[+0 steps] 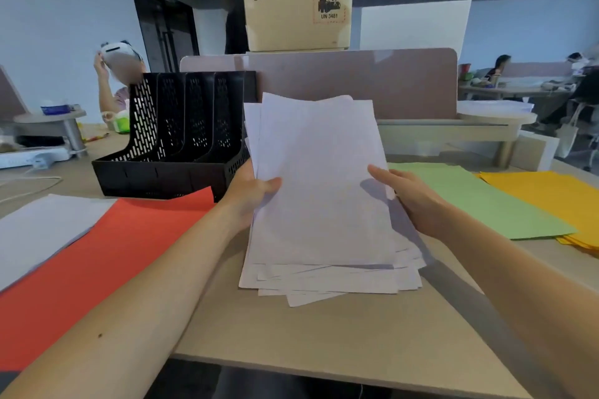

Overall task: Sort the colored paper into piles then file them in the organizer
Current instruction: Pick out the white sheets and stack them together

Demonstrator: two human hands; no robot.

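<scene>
White sheets (42, 227) and one red pile (97, 262) lie left, before the black organizer (168, 152). At desk centre, two hands pinch one loose white stack (321, 191): left hand (249, 191) and right hand (411, 197), thumbs on top, fingers hidden beneath. One green pile (479, 201) and one yellow pile (551, 197) lie right.

Cardboard box (296, 16) atop divider (356, 87), power strip (32, 159) far left

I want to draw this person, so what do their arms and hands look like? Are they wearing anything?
The left hand and right hand are bare: no gloves, rings or watch in view. The left forearm and right forearm are bare too, with no sleeves showing. The left forearm has one small dark spot.
</scene>
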